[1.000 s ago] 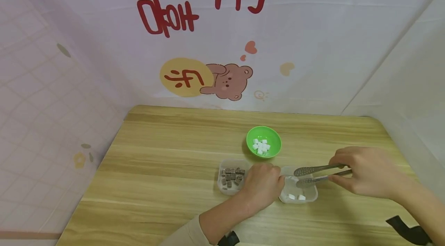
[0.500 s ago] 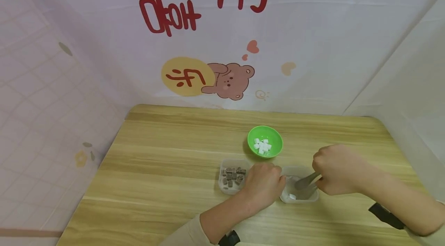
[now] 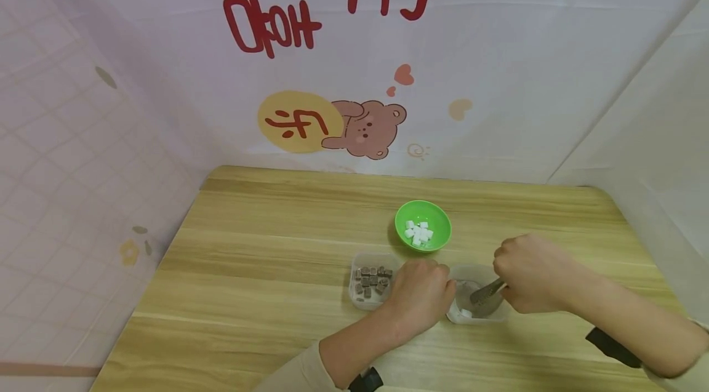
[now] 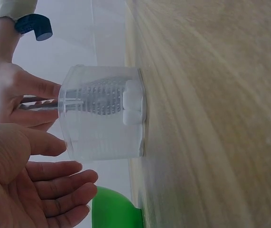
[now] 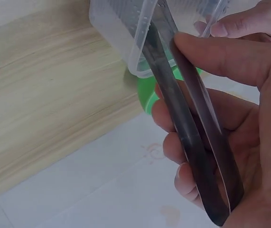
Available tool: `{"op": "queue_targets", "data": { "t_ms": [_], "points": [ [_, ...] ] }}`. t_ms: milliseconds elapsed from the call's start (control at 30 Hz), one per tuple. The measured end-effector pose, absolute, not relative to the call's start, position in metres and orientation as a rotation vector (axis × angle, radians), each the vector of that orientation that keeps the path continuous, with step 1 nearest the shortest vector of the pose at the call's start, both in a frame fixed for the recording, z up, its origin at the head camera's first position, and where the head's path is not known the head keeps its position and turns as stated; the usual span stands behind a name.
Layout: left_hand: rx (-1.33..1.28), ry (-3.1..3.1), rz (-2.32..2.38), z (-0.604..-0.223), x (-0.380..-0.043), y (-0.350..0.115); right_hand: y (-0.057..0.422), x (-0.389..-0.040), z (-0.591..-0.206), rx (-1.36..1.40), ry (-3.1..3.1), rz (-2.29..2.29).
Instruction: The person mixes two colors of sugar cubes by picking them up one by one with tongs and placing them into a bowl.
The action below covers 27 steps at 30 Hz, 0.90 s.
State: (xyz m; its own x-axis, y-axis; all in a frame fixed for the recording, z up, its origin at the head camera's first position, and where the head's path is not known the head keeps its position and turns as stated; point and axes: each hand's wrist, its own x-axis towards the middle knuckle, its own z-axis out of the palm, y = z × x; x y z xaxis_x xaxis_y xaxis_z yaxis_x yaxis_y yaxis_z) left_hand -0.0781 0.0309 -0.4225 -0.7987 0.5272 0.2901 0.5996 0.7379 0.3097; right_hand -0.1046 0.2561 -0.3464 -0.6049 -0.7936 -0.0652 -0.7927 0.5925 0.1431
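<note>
While a left hand (image 3: 418, 296) pinches a clear rectangular plastic box (image 4: 99, 145), a right hand (image 3: 534, 275) holds dimpled grey metal tongs (image 5: 185, 128) in it

The left hand's thumb and forefinger nip the box's rim on its left side; its other fingers bend loosely. The right hand's thumb and fingers press round both arms of the tongs, whose broad ends reach down inside the box. Small white cubes (image 4: 132, 99) lie on its bottom, close by those ends; whether the tongs clasp one, I cannot tell.

The box stands on a pale wood-grain table (image 3: 266, 244), nearer the right edge than the left. On the left hand's other side is a second clear plastic box (image 3: 351, 287) of brown cubes (image 3: 365, 281). Towards the table's far edge, a round green bowl (image 3: 434, 216) contains more white cubes.
</note>
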Motion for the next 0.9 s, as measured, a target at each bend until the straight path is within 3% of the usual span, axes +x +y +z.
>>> {"op": "queue_targets", "data": {
  "t_ms": [333,900],
  "points": [
    [-0.903,-2.742,-0.553,-0.423,-0.078,0.032,0.28,-0.102,-0.349,1.365,-2.624,0.084],
    [-0.9,-2.768,-0.546,-0.422,-0.078,0.032,0.316,-0.098,-0.343,1.09,-2.366,0.366]
  ]
}}
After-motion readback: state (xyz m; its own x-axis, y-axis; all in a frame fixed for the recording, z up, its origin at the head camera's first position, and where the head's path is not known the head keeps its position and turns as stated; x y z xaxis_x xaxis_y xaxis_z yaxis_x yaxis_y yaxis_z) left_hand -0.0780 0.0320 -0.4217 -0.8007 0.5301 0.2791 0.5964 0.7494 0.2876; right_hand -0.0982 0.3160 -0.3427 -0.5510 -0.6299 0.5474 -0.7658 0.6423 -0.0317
